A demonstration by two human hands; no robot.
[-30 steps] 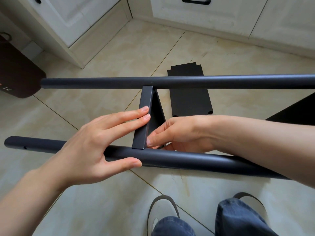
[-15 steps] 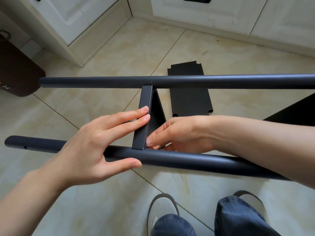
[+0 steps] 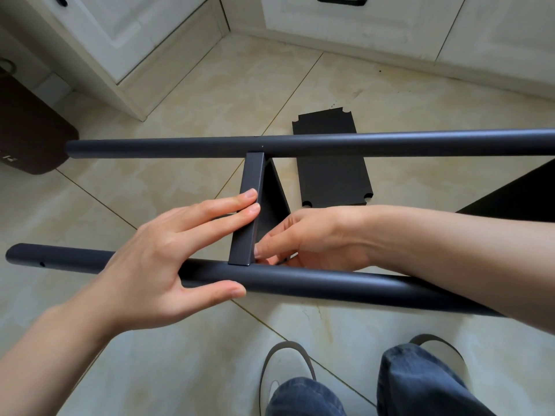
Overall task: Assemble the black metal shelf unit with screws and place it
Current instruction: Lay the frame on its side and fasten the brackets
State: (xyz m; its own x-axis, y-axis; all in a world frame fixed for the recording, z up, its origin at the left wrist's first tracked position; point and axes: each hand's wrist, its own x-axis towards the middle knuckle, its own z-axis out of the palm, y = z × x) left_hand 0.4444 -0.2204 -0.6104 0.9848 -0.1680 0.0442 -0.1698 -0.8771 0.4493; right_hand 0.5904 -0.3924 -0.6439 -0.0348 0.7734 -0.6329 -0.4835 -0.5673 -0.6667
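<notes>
Black shelf panel (image 3: 247, 208) under flat left hand (image 3: 168, 253); right hand (image 3: 312, 238) pinching its corner.

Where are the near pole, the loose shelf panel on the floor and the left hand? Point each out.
near pole (image 3: 345, 285): head view, on the tube's bare middle right of the hands.
loose shelf panel (image 3: 333, 181): head view, on its flat centre.
left hand (image 3: 168, 259): head view, on its back.
</notes>
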